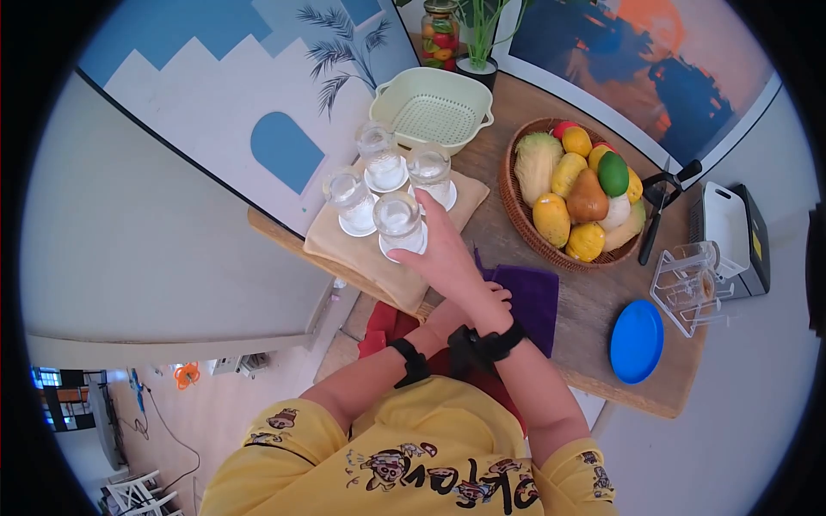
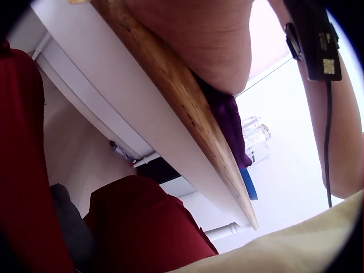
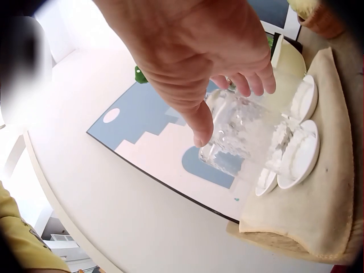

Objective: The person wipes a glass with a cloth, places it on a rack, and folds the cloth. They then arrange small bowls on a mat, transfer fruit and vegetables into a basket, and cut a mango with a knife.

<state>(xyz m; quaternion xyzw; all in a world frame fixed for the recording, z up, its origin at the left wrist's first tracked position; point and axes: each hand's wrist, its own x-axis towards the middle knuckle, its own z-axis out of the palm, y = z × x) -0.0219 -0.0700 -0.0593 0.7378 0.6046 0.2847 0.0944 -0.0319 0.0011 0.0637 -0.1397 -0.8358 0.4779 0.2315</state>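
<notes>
My right hand (image 1: 443, 254) (image 3: 199, 57) is spread around the nearest clear glass (image 1: 397, 217) (image 3: 236, 131), thumb on one side and fingers on the other; whether it touches the glass is unclear. This glass stands on a small white dish (image 1: 415, 243) (image 3: 301, 159), in a close group of several such glasses and dishes on a beige cloth (image 1: 357, 249) (image 3: 324, 210). Below my right forearm, my left hand (image 1: 482, 301) (image 2: 199, 45) rests by the table's front edge beside a purple cloth (image 1: 533, 297) (image 2: 228, 122), fingers loosely bent, holding nothing visible.
Behind the glasses is a pale green colander (image 1: 434, 103). A fruit basket (image 1: 512, 202) stands right of centre, with dark-handled tools (image 1: 654, 232) beside it. Farther right are a blue plate (image 1: 637, 341) and a rack with glasses (image 1: 684, 288). Framed pictures (image 1: 206, 86) line the back.
</notes>
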